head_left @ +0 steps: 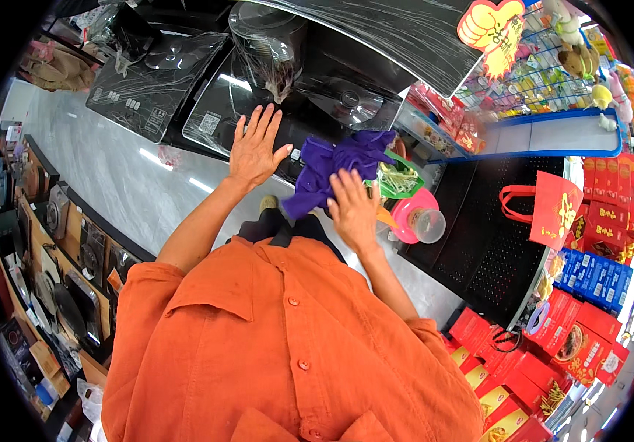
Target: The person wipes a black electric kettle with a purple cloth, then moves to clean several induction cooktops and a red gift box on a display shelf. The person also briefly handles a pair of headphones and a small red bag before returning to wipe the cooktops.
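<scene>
Visibly, left hand [255,153] outstretched, right hand [354,212] on purple cloth [318,168], both grips unclenched.

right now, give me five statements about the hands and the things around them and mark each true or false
1. The right hand lies on the purple cloth. True.
2. The left hand is clenched in a fist. False: its fingers are stretched out and it holds nothing.
3. The pink container is to the left of the purple cloth. False: it is to the right of it.
4. The blue boxes are to the right of the black perforated shelf. True.
5. The person's shirt is green. False: it is orange.
</scene>
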Demonstrator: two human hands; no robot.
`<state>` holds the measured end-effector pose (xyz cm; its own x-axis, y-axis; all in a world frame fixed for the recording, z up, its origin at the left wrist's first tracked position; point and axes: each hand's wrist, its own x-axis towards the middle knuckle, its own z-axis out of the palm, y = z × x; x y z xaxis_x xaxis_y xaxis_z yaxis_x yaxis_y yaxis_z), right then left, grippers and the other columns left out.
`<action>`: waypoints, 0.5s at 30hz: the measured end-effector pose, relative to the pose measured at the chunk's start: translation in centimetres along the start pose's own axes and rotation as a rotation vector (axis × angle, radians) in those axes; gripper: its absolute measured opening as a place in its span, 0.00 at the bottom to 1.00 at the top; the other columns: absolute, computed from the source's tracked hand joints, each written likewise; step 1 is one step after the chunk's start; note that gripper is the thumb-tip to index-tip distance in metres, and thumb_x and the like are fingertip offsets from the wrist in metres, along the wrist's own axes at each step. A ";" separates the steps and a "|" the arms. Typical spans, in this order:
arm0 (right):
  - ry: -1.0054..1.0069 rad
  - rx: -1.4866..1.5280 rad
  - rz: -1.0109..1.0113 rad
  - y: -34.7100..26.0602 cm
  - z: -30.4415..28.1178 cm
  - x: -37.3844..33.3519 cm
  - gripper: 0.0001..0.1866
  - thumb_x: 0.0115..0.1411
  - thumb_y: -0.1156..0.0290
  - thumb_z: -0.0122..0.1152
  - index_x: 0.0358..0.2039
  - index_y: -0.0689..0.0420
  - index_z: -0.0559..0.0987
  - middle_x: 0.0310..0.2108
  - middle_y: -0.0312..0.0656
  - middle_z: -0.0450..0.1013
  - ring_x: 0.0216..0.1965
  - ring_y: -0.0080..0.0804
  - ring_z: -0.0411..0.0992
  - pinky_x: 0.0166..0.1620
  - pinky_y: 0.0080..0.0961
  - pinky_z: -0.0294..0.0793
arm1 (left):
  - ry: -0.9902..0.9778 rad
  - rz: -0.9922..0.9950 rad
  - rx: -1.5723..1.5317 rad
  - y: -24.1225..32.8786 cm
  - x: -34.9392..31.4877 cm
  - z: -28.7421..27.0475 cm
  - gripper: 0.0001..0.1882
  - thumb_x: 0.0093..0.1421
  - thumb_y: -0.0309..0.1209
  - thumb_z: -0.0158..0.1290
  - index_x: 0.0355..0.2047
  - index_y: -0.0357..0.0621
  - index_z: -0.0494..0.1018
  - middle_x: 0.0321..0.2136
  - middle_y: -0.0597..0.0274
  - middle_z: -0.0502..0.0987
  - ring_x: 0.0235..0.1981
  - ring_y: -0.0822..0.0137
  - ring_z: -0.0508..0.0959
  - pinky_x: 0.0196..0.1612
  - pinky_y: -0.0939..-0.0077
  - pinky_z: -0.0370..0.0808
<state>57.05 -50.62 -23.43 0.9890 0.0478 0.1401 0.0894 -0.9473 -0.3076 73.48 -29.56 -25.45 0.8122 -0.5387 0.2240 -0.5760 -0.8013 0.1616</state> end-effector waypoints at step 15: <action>0.442 -0.012 0.097 6.3 4.1 10.8 0.17 0.61 0.76 0.48 0.51 0.61 0.75 0.55 0.49 0.69 0.60 0.51 0.63 0.60 0.44 0.62 | 0.011 0.011 0.011 -0.4 -0.1 -0.2 0.38 0.64 0.53 0.45 0.66 0.43 0.56 0.67 0.54 0.56 0.68 0.53 0.54 0.68 0.48 0.48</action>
<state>68.78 -54.74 -27.66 0.8473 -0.1786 0.5003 -0.0051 -0.9445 -0.3285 73.63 -29.13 -25.37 0.8045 -0.5449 0.2365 -0.5841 -0.7979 0.1486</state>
